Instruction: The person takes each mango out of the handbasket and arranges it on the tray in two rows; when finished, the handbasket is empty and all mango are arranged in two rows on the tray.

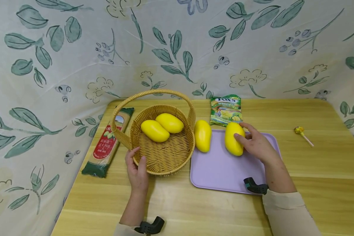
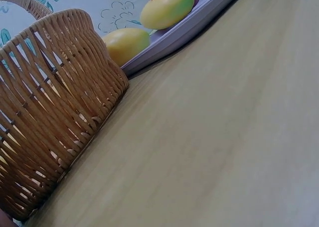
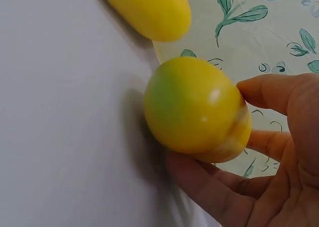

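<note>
At the left of the table [image 1: 177,209], a pasta pack [image 1: 104,146] lies aslant, its far part partly behind the raised handle of the wicker basket [image 1: 168,157]; the left hand [image 1: 138,171] grips the basket at its near left rim, thumb toward the front and fingers round the side; inside, toward the back, lie two mangoes, the front mango [image 1: 155,131] a little left of the rear mango [image 1: 169,123], the two touching; just right of the basket, a third mango [image 1: 203,136] lies lengthwise at the far left corner of the lilac tray [image 1: 224,173]; behind the tray is a green candy bag [image 1: 226,110], with a patterned cloth [image 1: 177,49] rising beyond the table; over the far part of the tray, the right hand [image 1: 258,144] grasps the fourth mango [image 1: 234,139] from its right side, thumb on the near side and fingers on the far side; the right wrist view shows its greenish end and a shadow on the tray beside it, though I cannot tell whether it touches the tray; farther right, well apart from the tray, lies a lollipop [image 1: 299,131], its stick pointing toward the near right.
</note>
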Demonstrator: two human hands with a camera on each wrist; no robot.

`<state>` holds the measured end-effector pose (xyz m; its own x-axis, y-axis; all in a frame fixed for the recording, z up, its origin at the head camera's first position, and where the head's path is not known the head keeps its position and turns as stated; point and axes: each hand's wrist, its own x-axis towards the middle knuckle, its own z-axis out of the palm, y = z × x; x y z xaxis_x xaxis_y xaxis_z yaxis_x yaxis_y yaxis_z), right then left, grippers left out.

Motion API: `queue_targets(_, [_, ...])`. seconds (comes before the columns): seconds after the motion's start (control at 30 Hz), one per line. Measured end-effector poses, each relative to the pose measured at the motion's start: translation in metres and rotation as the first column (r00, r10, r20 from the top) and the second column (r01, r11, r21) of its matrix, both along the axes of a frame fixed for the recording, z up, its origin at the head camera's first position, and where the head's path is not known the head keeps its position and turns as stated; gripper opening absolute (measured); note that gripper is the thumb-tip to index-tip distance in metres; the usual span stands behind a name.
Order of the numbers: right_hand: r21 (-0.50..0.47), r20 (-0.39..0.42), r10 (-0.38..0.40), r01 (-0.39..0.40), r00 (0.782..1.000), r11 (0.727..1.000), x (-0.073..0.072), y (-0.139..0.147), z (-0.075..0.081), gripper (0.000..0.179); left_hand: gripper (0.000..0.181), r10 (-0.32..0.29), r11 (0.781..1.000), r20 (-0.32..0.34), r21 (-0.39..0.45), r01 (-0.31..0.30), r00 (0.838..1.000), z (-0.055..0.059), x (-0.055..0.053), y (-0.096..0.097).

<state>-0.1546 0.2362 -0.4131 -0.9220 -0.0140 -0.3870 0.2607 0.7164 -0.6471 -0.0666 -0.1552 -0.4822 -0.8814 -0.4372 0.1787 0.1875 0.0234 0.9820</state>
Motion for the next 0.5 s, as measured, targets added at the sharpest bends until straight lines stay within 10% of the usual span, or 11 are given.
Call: queue_targets(0.5, [-0.005,0.038,0.040,-0.040,0.998,0.999,-0.0007,0.0054,-0.0012,0.079,0.039,0.005,1.000,-0.026,0.012,-0.005,1.000,0.0022,-0.0002,0.0018])
